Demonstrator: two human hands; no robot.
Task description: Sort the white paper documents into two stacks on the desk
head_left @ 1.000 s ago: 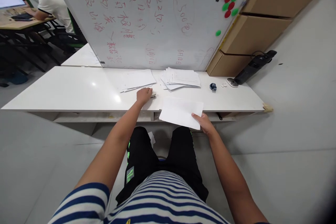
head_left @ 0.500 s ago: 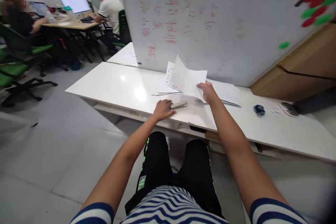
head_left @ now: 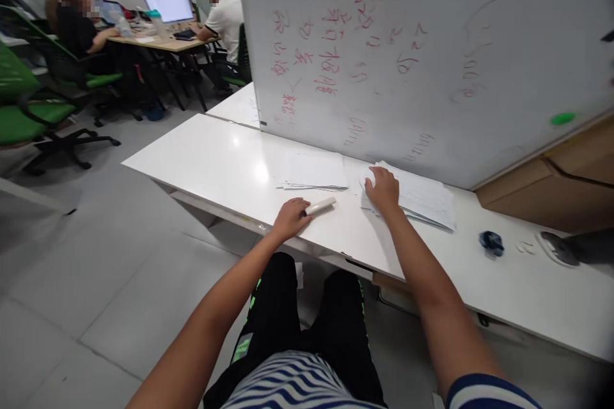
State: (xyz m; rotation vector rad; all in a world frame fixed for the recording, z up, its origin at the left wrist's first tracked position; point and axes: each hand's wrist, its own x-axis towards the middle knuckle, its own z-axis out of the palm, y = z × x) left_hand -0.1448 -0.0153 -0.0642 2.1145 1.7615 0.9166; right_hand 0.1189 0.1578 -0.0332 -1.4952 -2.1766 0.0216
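My left hand (head_left: 291, 218) is closed around one end of a whitish stapler (head_left: 320, 206), which rests on the white desk near its front edge. The stapler's free end points right. My right hand (head_left: 384, 190) lies over the left end of a paper stack (head_left: 428, 198), thumb and fingers apart on the sheets. Part of the stack is hidden under that hand. A second, thinner pile of papers (head_left: 314, 170) lies flat behind the stapler, its sheets slightly uneven.
A whiteboard (head_left: 355, 64) with red writing stands along the back of the desk (head_left: 201, 153). To the right are a dark blue crumpled item (head_left: 492, 243), a round dark object (head_left: 556, 248) and cardboard boxes (head_left: 551, 172). Two people sit at another table (head_left: 158, 45) at far left.
The sheet my right hand held up is no longer raised. That hand has let it go and lowered onto the right stack. My left hand stays at the stapler. The view has shifted.
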